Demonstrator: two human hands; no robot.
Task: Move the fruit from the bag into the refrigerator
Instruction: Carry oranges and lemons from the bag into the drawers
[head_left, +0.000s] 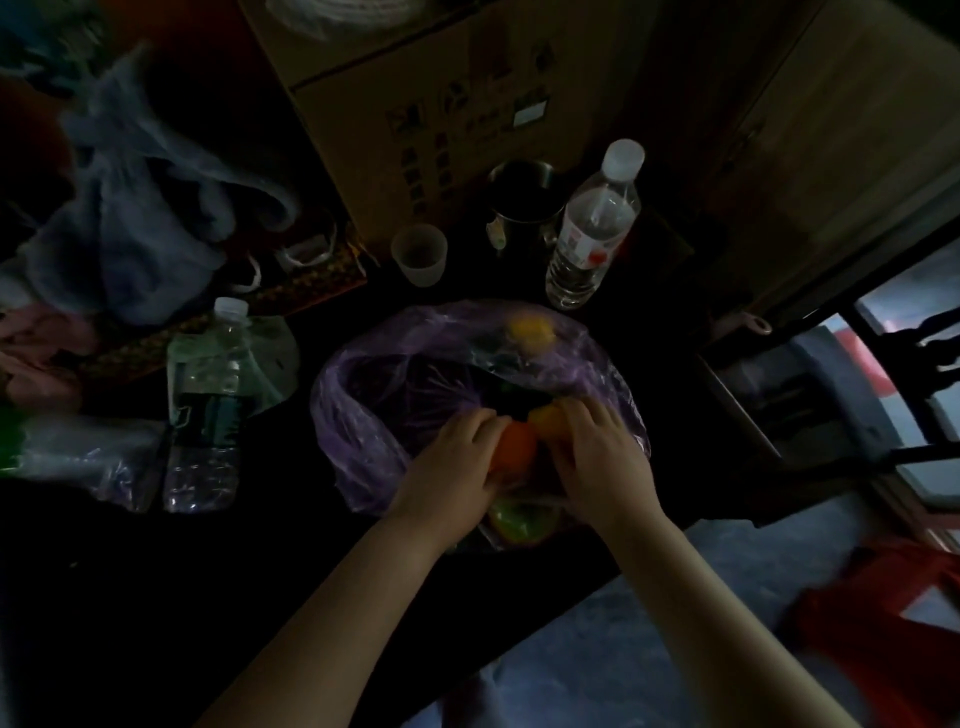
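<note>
Left hand grips orange fruit inside purple plastic bag. Right hand, just right of it, has its fingers curled over yellowish fruit. Green fruit sits nearer than both wrists. Lemon-yellow fruit lies beyond the fingertips, at the bag's far side.

We look down in dim light on a dark, near-black counter. Behind it stands a large brown cardboard box beside a brown wooden cabinet. Below us lies a pale grey-blue floor.
</note>
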